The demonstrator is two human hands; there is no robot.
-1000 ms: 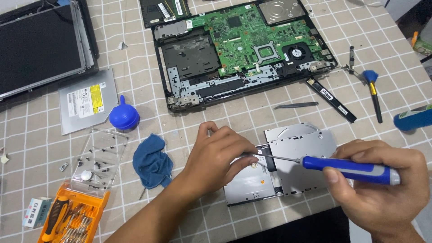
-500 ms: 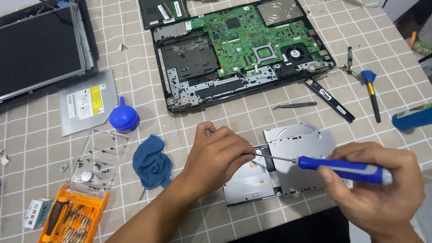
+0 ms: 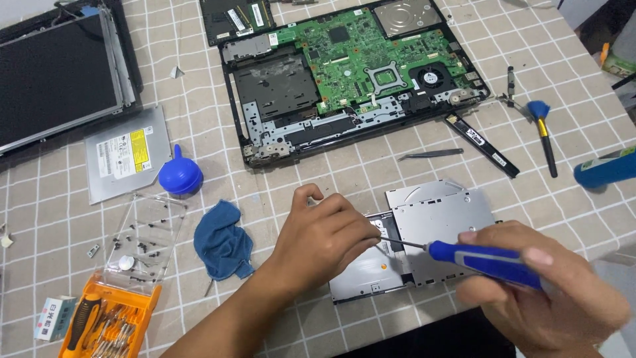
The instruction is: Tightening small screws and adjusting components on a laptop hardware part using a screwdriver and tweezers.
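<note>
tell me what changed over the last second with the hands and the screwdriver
Very little. The right hand with the blue-handled screwdriver slid slightly left toward the left hand. Both hands kept their hold, tip on the silver optical drive; nothing else moved.

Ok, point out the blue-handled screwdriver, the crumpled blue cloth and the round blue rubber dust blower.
Blue-handled screwdriver (image 3: 487, 260): head view, on the blue handle held by the right hand.
Crumpled blue cloth (image 3: 222, 242): head view, on the middle of its folds.
Round blue rubber dust blower (image 3: 180, 176): head view, on its bulb.

Electronics repair bench, opened laptop (image 3: 351, 79), screwdriver kit (image 3: 109, 325), checked tablecloth (image 3: 318, 179)
</note>
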